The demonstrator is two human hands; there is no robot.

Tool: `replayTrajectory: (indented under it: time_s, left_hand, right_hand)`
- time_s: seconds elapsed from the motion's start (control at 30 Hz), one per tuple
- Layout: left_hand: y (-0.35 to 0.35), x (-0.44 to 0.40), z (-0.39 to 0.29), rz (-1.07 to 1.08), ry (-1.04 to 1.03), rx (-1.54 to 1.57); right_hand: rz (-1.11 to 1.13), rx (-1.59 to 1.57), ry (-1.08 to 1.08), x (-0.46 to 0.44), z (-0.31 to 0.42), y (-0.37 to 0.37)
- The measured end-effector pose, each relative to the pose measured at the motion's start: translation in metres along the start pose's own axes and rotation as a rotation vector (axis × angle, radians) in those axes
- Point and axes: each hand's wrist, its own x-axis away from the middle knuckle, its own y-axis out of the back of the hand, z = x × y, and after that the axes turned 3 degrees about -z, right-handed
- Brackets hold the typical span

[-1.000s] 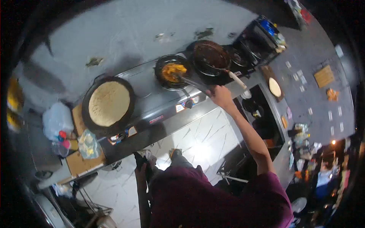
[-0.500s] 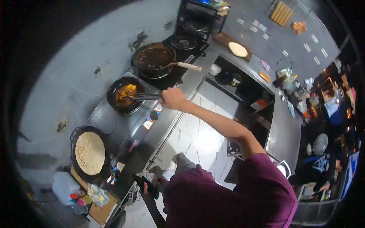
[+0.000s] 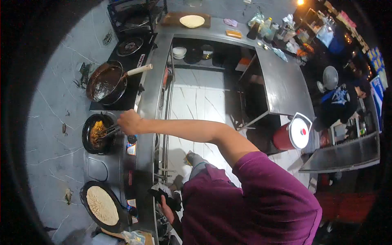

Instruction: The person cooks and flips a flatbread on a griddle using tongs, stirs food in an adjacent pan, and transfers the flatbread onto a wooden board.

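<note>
My right hand [image 3: 130, 121] is closed around the handles of metal tongs [image 3: 111, 130]. Their tips are in yellow-orange food [image 3: 97, 131] inside a small black pan [image 3: 86, 141] on the stove. Low beside my body, my left hand [image 3: 166, 209] grips a black cloth [image 3: 173, 199]; its fingers are partly hidden. Nearest the bottom left, a round flatbread [image 3: 102, 205] with a dimpled surface lies in a black flat pan [image 3: 116, 226]. Above the small pan stands a larger dark pan [image 3: 107, 83] with a pale handle [image 3: 139, 70], holding dark liquid.
An unused burner [image 3: 130, 46] is at the stove's far end. Pale round dough [image 3: 192, 21] lies on a wooden board [image 3: 171, 19]. A metal counter [image 3: 286, 87] and a red cooler with a white lid [image 3: 283, 136] stand to the right. A co-worker [image 3: 339, 104] is at far right.
My view has turned, so the stove now runs upright along the left and the red cooler shows fully. The tongs stay in the food in the small pan.
</note>
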Motion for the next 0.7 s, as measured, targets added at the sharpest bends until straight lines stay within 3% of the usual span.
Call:
replayTrajectory:
  time_s: [0.03,0.07,0.27,0.57,0.6,0.67,0.7]
  left_hand:
    - [0.001,0.004,-0.004,-0.061,-0.004,-0.102]
    - [0.003,0.034,-0.031,0.015,0.105,0.112]
    - [0.04,0.003,0.019,0.123,0.155,0.211]
    - [0.063,0.02,0.022,0.04,0.168,0.25]
    - [0.058,-0.006,0.049,0.155,0.131,0.302]
    - [0.067,0.017,0.024,0.39,0.088,0.524]
    - [0.063,0.027,0.015,0.244,0.165,0.52]
  right_hand:
    - [-0.007,-0.006,-0.019,0.003,0.004,-0.001]
    - [-0.013,-0.01,-0.032,0.005,0.006,-0.003]
    - [-0.07,-0.012,-0.084,0.018,0.024,0.0]
    - [-0.056,0.104,-0.078,0.023,0.035,0.004]
    - [-0.086,0.126,-0.055,0.015,0.032,-0.015]
    - [-0.001,0.051,-0.111,0.025,0.046,0.017]
    - [0.018,-0.007,-0.117,0.024,0.04,0.009]
